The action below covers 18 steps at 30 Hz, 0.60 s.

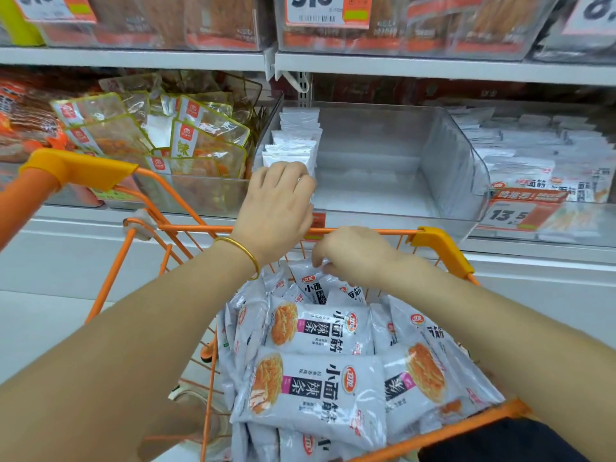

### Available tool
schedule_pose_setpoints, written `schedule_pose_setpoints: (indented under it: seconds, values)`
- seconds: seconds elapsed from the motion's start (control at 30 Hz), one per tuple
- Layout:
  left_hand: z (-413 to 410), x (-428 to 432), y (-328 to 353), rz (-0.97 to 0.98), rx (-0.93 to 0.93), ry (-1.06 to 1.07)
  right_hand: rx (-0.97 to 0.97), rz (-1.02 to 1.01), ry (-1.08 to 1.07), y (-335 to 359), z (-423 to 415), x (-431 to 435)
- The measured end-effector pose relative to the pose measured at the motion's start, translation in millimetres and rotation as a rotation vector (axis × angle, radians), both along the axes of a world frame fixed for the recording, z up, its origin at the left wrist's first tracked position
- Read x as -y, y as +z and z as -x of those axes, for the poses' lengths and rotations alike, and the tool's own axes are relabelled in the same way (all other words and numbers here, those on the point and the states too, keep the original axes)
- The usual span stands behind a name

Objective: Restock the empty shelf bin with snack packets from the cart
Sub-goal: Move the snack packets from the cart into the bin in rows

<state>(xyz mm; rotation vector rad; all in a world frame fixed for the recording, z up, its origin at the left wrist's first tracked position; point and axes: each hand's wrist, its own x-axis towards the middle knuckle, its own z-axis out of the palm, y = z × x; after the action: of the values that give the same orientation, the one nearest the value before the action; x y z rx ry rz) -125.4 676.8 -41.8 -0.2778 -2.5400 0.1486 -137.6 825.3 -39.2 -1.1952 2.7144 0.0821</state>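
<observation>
Filling the bin (448,163): left hand (278,203) clasps its nine-o'clock row (291,150); right hand (355,256) pinches a packet (311,283), which should go alongside next.

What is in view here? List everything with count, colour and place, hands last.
shelf bin: one, clear, middle shelf, mostly empty.
bin packets: one row on edge, whitish, left side of the shelf bin; count unclear.
cart: one, orange wire, in front of the shelf.
cart packets: many, grey with an orange picture, piled in the cart.
yellow-edged packets: several, clear, in the bin to the left.
grey packets: many, in the bin to the right.
price tags: at least three, white and orange, on bin fronts.
bangle: one, gold, on the left wrist.
left hand: fingers curled over the front bin packets.
right hand: pinches a cart packet's top edge.
</observation>
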Motion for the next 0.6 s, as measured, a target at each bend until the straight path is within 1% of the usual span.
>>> schedule_pose_setpoints:
  seconds: [0.1,0.27,0.43,0.5,0.6]
  values:
    - [-1,-3,0,0.001,0.016,-0.004,-0.050,-0.103,0.036,-25,-2,4]
    - [-5,-4,-1,-0.015,0.021,-0.045,-0.059,-0.064,0.028,-26,-1,-1]
    - [-7,-2,0,-0.115,0.060,-0.147,-0.045,0.045,-0.028,15,4,-14]
    - [-7,-3,1,-0.174,0.078,-0.175,0.005,0.108,-0.060,33,7,-21]
    - [-7,-6,3,-0.265,0.125,-0.188,0.110,0.192,-0.099,39,9,-26]
